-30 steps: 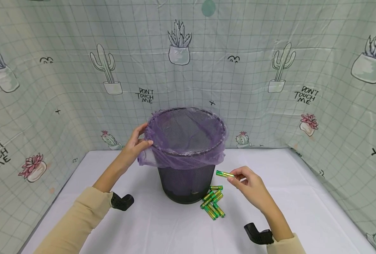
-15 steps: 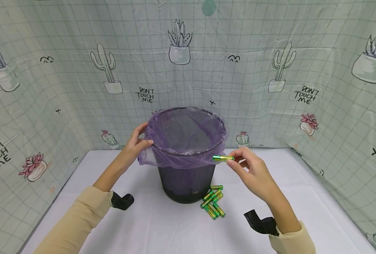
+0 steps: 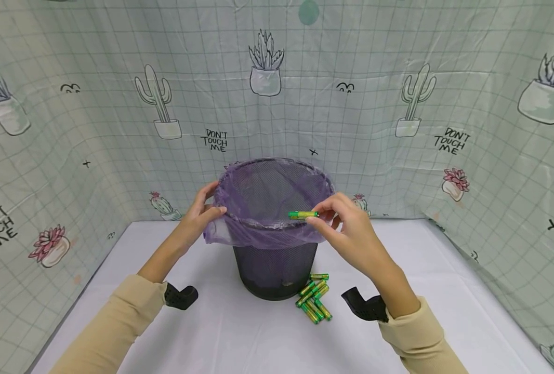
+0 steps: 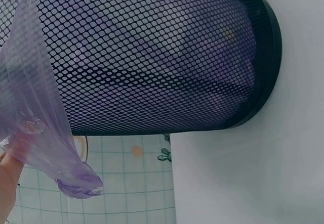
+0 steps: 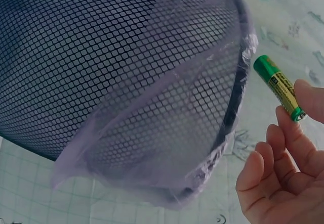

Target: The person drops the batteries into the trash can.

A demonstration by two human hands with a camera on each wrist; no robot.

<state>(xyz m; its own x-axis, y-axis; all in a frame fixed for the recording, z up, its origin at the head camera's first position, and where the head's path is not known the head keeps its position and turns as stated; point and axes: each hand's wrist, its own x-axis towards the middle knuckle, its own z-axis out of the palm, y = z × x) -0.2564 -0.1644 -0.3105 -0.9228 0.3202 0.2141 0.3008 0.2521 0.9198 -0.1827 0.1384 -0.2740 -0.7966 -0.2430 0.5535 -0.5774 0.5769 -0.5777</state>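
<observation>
A black mesh wastebasket (image 3: 277, 272) stands upright, lined with a purple plastic bag (image 3: 267, 239) folded over its rim. My left hand (image 3: 201, 210) grips the left side of the bagged rim; in the left wrist view part of that hand shows behind the bag (image 4: 38, 107). Between thumb and fingertips, my right hand (image 3: 349, 228) pinches one end of a green and gold battery (image 3: 301, 214). The battery lies roughly level over the basket's front right rim. In the right wrist view the battery (image 5: 278, 87) is just beyond the rim, apart from it.
Several like batteries (image 3: 313, 301) lie in a loose pile on the white tabletop (image 3: 239, 337), by the basket's lower right side. A grid-patterned curtain with cactus prints (image 3: 305, 114) hangs behind and at both sides.
My right hand has risen and moved left with the battery, from above the pile to over the basket's rim. The left hand stays at the rim.
</observation>
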